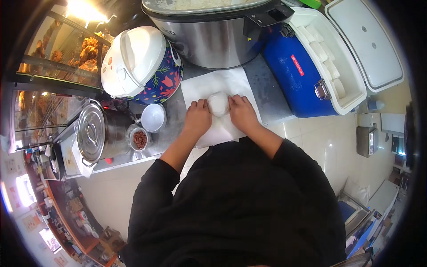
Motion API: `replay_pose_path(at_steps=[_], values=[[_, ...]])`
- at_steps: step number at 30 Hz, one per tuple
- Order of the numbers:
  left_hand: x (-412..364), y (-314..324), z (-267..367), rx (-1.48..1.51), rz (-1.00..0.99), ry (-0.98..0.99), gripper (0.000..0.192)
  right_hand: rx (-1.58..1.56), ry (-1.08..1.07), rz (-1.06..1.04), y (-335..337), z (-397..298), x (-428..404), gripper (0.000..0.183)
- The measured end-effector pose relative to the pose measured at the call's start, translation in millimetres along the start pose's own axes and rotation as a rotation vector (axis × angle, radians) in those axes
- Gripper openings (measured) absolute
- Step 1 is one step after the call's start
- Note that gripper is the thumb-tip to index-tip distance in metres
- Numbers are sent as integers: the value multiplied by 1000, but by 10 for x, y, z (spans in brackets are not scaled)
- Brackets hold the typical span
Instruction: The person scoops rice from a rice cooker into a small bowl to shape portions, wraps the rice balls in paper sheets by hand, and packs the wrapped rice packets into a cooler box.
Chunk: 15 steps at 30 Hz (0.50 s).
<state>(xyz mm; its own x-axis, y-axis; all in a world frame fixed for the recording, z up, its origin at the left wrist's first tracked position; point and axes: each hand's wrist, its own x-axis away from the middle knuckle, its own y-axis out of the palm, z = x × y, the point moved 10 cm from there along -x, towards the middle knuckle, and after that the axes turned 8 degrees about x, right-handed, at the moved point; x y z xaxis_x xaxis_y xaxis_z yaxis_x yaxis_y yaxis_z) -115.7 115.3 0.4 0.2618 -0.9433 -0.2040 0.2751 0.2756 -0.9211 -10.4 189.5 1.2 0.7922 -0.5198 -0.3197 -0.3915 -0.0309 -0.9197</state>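
A round white bundle point(218, 104), perhaps rice or a wrapped portion, sits on a large sheet of white paper point(220, 80). On its left side, my left hand point(198, 116) has its fingers curled against the edge. My right hand point(244, 112) grips at the opposite edge, thumb and fingers close together. What the fingertips pinch, the bundle or its wrapping, is too small to make out. The paper lies on a grey metal worktop point(271, 90) and reaches beyond both hands.
Behind stands a large steel cooker point(217, 40) of rice. To the left are a floral rice cooker point(160, 76), a white bowl point(153, 117), a cup of reddish-brown food point(139, 139) and a lidded steel pot point(113, 133). A blue cool box point(293, 73) holds several white packets point(322, 55).
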Motion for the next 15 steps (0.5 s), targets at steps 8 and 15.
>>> replay_pose_path(at_steps=[8,15], values=[[206,546,-742,1365,57,-806,42,-155,-40,73,-351,-242,-226,33],[255,524,-276,1925,135,-1145,62,-162,-145,116,-550,-645,-175,47]])
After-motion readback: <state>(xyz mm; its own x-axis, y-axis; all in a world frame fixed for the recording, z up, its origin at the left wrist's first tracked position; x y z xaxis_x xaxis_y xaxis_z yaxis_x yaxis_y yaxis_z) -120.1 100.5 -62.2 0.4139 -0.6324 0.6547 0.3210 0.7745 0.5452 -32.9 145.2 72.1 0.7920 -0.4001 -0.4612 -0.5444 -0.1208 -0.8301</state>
